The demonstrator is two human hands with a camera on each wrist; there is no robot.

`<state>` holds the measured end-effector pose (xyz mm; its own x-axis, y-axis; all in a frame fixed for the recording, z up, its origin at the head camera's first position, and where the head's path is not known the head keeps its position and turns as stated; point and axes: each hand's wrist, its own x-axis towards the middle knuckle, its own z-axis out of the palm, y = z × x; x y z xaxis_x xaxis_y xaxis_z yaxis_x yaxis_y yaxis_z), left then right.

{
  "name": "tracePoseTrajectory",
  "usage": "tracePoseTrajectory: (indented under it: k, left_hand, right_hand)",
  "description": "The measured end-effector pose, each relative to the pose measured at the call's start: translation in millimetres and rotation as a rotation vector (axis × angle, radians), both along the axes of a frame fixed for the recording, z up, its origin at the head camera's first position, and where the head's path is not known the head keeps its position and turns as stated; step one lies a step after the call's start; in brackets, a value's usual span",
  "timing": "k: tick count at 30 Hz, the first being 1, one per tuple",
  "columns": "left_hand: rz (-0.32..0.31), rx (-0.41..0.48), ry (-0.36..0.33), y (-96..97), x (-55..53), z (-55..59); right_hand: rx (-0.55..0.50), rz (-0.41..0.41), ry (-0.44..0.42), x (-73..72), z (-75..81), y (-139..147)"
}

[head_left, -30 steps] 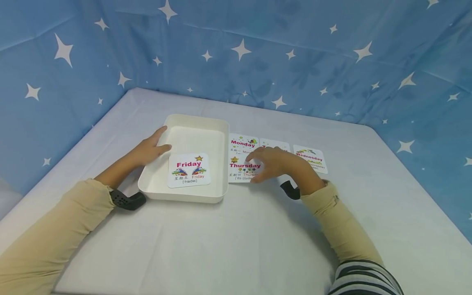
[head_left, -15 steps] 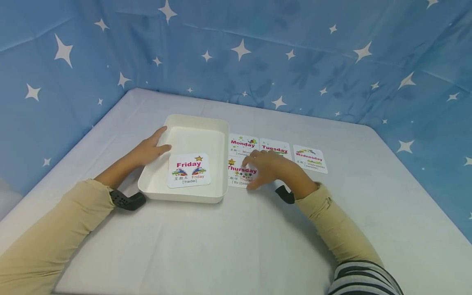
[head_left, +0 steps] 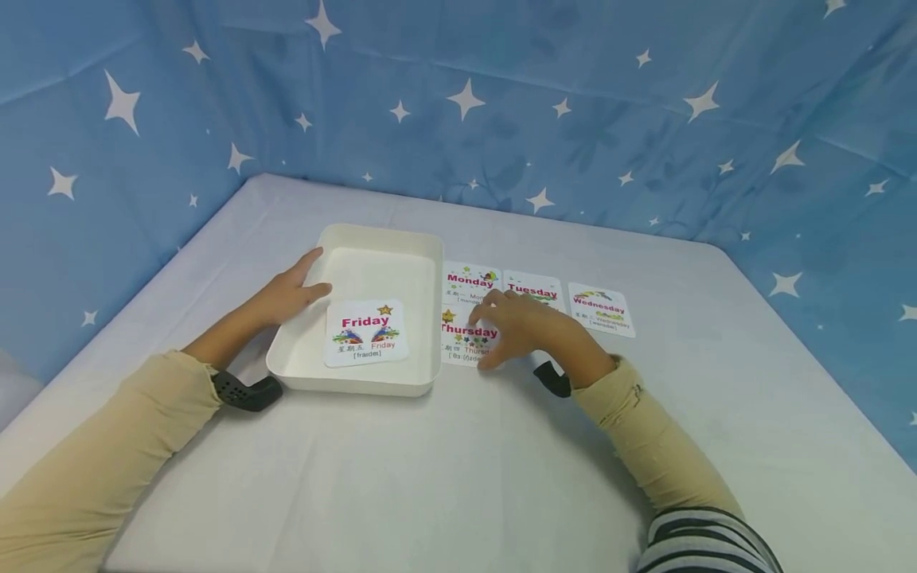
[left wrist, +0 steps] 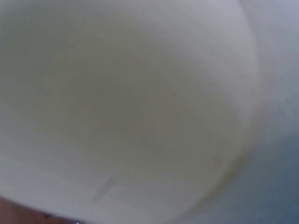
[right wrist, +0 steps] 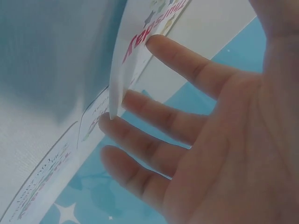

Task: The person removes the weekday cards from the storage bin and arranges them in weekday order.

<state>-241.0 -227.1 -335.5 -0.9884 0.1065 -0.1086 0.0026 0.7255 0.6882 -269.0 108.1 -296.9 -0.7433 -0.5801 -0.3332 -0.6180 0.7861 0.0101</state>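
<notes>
In the head view my left hand [head_left: 286,294] grips the left wall of a shallow white tray [head_left: 383,388], thumb inside the rim and the other fingers outside. A "Friday" card [head_left: 367,333] lies in the tray. Just right of the tray, my right hand [head_left: 526,325] touches a "Thursday" card [head_left: 466,350], covering part of its right side. In the right wrist view, nearly straight fingers [right wrist: 187,63] touch the card's printed face and edge; the thumb's tip is out of view. Blurred white plastic fills most of the left wrist view.
"Monday" [head_left: 469,282], "Tuesday" [head_left: 530,286] and "Wednesday" [head_left: 600,309] cards lie in a row behind the Thursday card, Tuesday partly hidden by my right hand. All rest on a white tablecloth [head_left: 401,477]. A blue star-patterned curtain [head_left: 458,151] hangs behind the table.
Over the first half second my right hand and the Thursday card shifted slightly left and toward me, showing more of the Tuesday card. Since then they have held still. The left hand and tray stay put.
</notes>
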Motion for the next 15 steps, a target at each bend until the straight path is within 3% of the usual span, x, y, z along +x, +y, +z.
tracePoseTrajectory:
  k: [15]
  left_hand:
    - [-0.003,-0.001,0.013,-1.0,0.2,0.0]
  right_hand:
    - [-0.034,-0.041,-0.038,-0.2,-2.3,0.7]
